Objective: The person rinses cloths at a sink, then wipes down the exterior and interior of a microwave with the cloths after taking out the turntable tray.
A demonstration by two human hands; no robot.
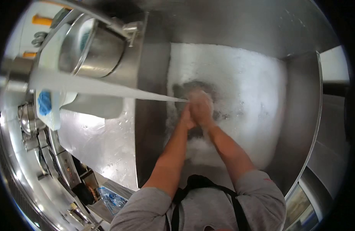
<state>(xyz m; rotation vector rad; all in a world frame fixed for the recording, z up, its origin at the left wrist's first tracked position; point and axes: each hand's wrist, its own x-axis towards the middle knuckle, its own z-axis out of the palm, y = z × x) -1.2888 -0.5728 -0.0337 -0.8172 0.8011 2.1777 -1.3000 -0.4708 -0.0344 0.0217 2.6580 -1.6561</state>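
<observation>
Both hands are together under a stream of water [146,93] in a deep metal sink [152,131]. My left hand [187,116] is on the left side, pressed against the other hand, its fingers partly hidden. My right hand [201,107] lies over it, blurred by splashing water and motion. No object can be made out between them. Shallow, foamy water [254,100] covers the sink floor around the hands. The stream comes from a metal faucet [16,75] at the far left.
Left of the sink is a wet metal counter [96,134] with a large steel pot [102,50] at its back. A blue cloth [44,102] lies on a white board beyond. The high sink wall [300,111] stands on the right.
</observation>
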